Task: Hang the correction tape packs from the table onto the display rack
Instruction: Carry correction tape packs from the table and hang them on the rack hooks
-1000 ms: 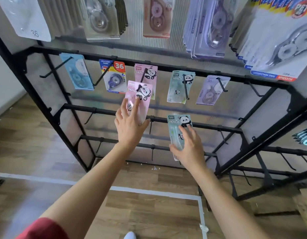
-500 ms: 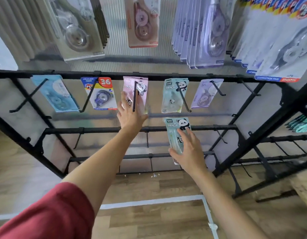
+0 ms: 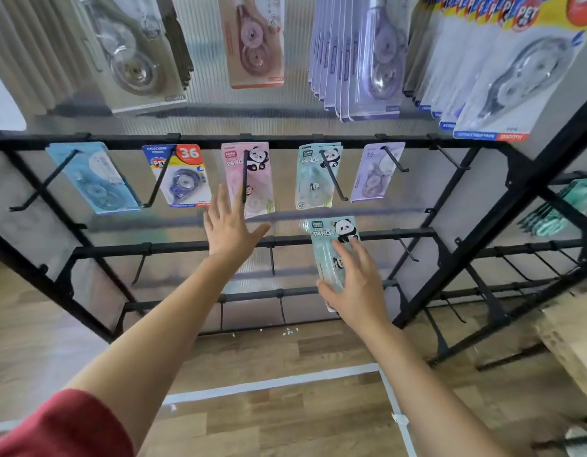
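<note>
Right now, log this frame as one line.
left hand: open, by hung pink panda pack | right hand: holds green panda pack, not yet hung | rack: matching green pack on hook above

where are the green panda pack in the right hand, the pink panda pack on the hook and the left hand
held green panda pack (image 3: 328, 234): head view, printed top of card
hung pink panda pack (image 3: 260, 186): head view, middle of card
left hand (image 3: 227, 229): head view, back of hand

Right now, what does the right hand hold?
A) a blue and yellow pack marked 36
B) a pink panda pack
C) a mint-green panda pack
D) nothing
C: the fingers of the right hand curl round the mint-green panda pack, while the left hand is spread open and holds nothing.
</note>
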